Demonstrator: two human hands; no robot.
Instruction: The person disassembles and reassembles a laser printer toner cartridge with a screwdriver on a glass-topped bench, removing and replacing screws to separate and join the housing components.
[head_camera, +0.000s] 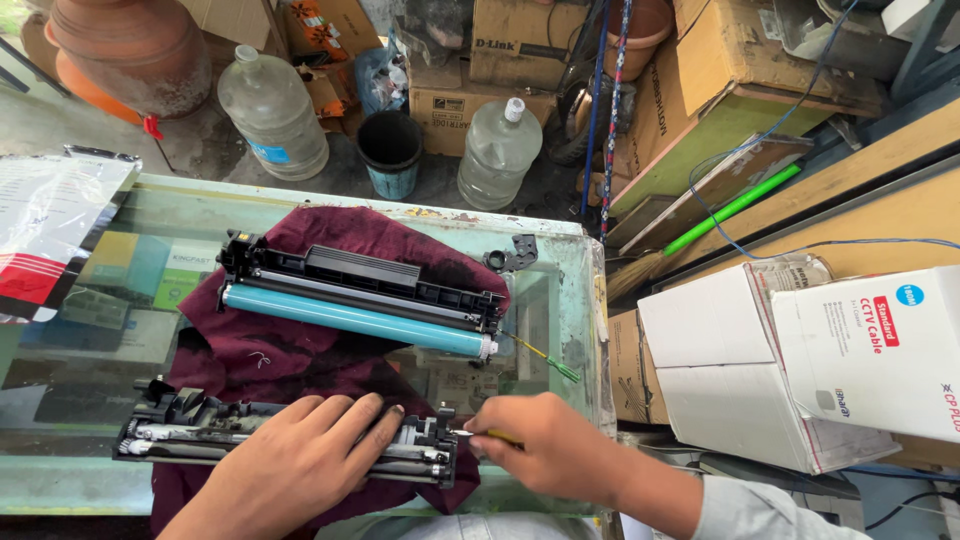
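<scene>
Work surface: a glass-topped table (560, 300) with papers and small boxes showing under the pane, most of it covered by a dark maroon cloth (300, 360), rumpled and smudged with black powder. Beyond the far edge I see a dusty floor crowded with cardboard cartons (500, 60), two large clear plastic water jugs (272, 110) (498, 152), a small black bucket (390, 150) and a terracotta pot (130, 50). To the right, white cardboard boxes (800, 350) and a green rod (732, 208) leaning on wooden boards.

Object in hand: the lower toner cartridge section (200, 430), a long black plastic housing with metal rollers and springs, dusty, lying along the near edge of the cloth. My left hand (300, 455) lies flat across its middle, palm down, fingers spread, pressing rather than closing round it. My right hand (545, 440) is at the housing's right end, closed in a pinch on a thin yellow-handled tool (490, 434) whose tip meets the end cap.

Further back on the cloth: the drum unit (350, 290), black ribbed plastic with a glossy cyan cylinder running its full length. A small black plastic end piece (512, 256) sits on bare glass by the far right corner. A green-tipped brush (548, 358) lies just right of the drum's end.
</scene>
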